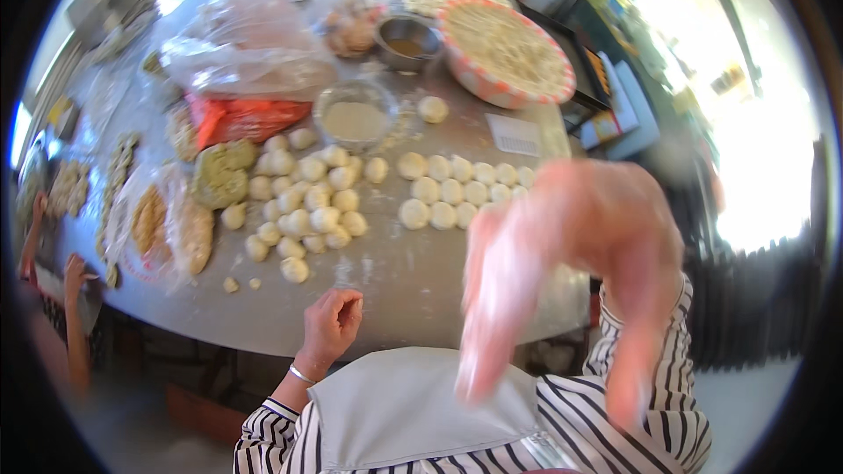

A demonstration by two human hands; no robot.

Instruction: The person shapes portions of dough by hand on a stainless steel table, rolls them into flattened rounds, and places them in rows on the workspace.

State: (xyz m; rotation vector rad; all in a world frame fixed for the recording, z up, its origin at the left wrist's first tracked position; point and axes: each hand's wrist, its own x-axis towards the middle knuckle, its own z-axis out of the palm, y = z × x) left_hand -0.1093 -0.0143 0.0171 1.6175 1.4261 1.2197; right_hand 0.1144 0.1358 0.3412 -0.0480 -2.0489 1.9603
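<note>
Set out on the grey metal desk point(399, 276), in rows running left to right: flattened white dough rounds point(427, 190), circular, hence equal along every axis. Partly hidden at the right end by the raised, motion-blurred right hand point(584, 210), with fingers point(496, 325) well apart, pointing down, gripping nothing visible. Near the desk's near edge, left hand point(332, 326) curled closed; cannot tell whether holding anything. Heaped left of the rounds: pale dough balls point(299, 223), partly covering one another.

The grey counter point(413, 298) carries heaped dough balls point(303, 197) beside rows of flattened dough rounds point(443, 192). Farther back stand a metal bowl point(406, 62) and a red-and-white basin point(474, 83).
</note>
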